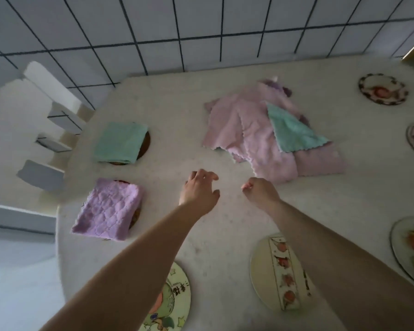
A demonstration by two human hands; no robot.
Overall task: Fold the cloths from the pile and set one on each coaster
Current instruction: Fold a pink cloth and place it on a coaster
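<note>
Both hands, left (198,192) loosely spread, right (261,191) curled, hold nothing near the pile (268,134); overlapping cloths may drag up together when one is pulled.

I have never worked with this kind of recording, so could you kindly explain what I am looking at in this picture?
There is no machine here: a person wears one camera on the head, looking forward and down, so you see their own two bare arms. The left hand has loosely spread fingers and holds nothing; the right hand is curled into a loose fist and also appears empty. Both are over a pale round table by a tiled wall. Ahead lies a pile of unfolded cloths, pink with a green one on top. At the left, a folded green cloth and a folded purple cloth each rest on a dark coaster. Decorated coasters without cloths ring the near and right edges.
</note>
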